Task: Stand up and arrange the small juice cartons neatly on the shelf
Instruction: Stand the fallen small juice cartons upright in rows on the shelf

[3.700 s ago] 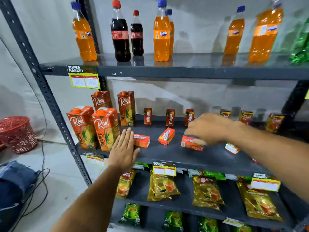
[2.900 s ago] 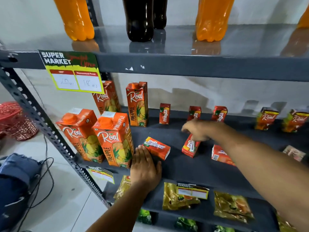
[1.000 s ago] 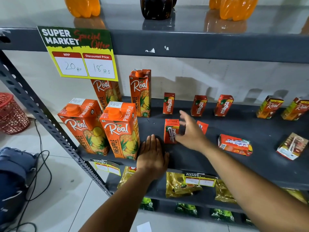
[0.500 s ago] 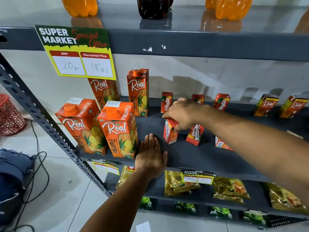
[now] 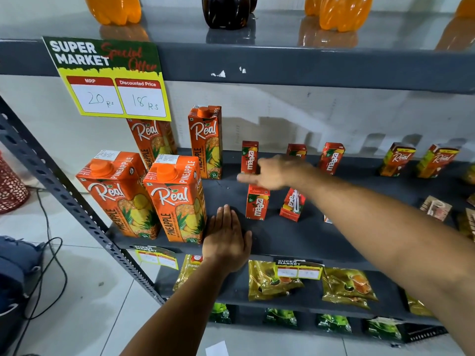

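On the dark grey shelf (image 5: 288,240) a small red Maaza juice carton (image 5: 257,203) stands upright, label forward. My right hand (image 5: 273,173) hovers at its top with fingers loose, pointing left, gripping nothing. Beside it a second small carton (image 5: 293,205) stands a little tilted, straw side out. Three small Maaza cartons (image 5: 249,158) stand in the back row; my hand partly hides the middle one. Two small Real cartons (image 5: 397,159) stand at the back right. Another small carton (image 5: 435,208) lies flat at the right. My left hand (image 5: 226,237) rests flat, palm down, on the shelf's front.
Several tall Real pineapple cartons (image 5: 177,196) stand left of my left hand. A price card (image 5: 108,78) hangs from the upper shelf, which carries soda bottles (image 5: 226,11). Gold and green pouches (image 5: 272,281) fill the lower shelves. A red basket (image 5: 10,186) and cables lie on the floor.
My right hand has let go of the front Maaza carton, which now stands upright with its label forward, and has risen slightly. My left hand has stayed flat on the shelf.
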